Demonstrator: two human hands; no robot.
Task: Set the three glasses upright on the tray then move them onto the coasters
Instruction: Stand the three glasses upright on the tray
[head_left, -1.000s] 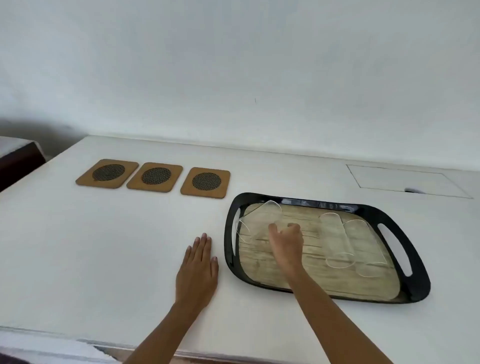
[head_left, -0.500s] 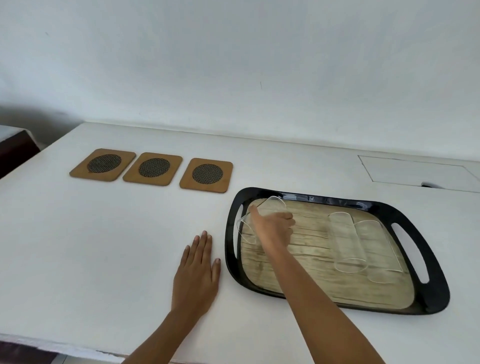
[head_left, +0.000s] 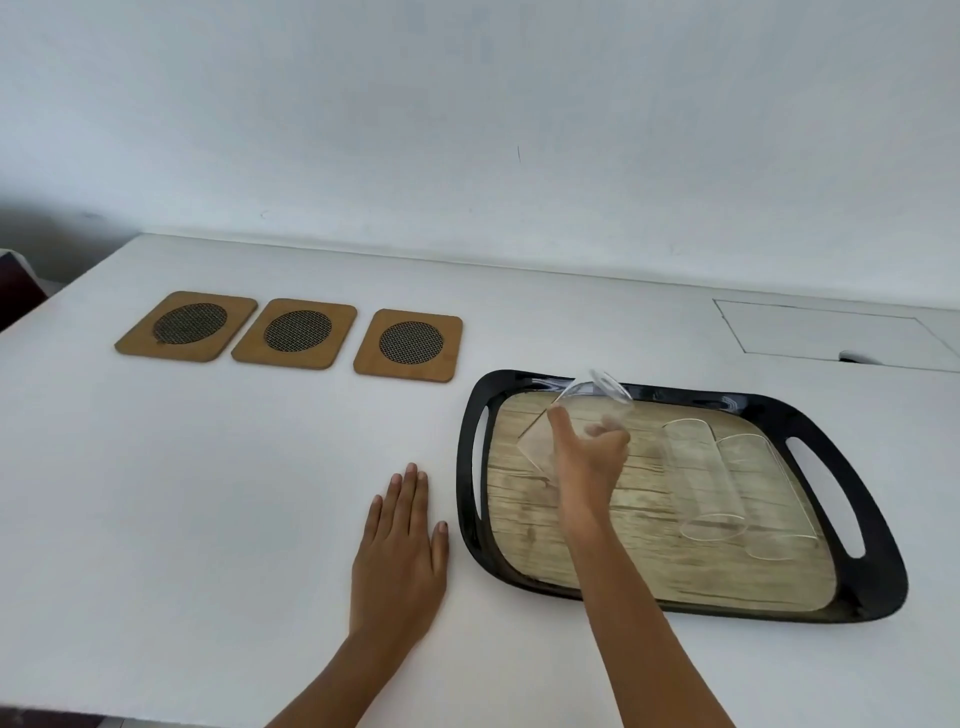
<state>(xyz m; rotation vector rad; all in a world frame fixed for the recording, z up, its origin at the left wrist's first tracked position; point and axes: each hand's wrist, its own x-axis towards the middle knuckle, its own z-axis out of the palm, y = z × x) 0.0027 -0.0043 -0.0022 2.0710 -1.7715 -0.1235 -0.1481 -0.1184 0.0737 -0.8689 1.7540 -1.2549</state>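
Observation:
A black-rimmed tray (head_left: 878, 571) with a wood-look floor lies at the right of the white table. My right hand (head_left: 589, 460) grips a clear glass (head_left: 576, 410) at the tray's left end; the glass is tilted, one end raised off the tray. Two more clear glasses lie on their sides on the tray's right half: one (head_left: 701, 478) beside the other (head_left: 763, 493). Three wooden coasters with dark mesh circles sit in a row to the left: left (head_left: 187, 326), middle (head_left: 296, 333), right (head_left: 409, 345). My left hand (head_left: 402, 551) rests flat on the table left of the tray.
The white table (head_left: 208, 493) runs to a pale wall at the back. A rectangular flush panel (head_left: 831, 332) is set in the tabletop behind the tray. A dark piece of furniture (head_left: 15, 291) shows past the table's left edge.
My right hand has closed round the left glass and tipped it up from lying flat. The left hand has stayed flat on the table; the other two glasses have not moved.

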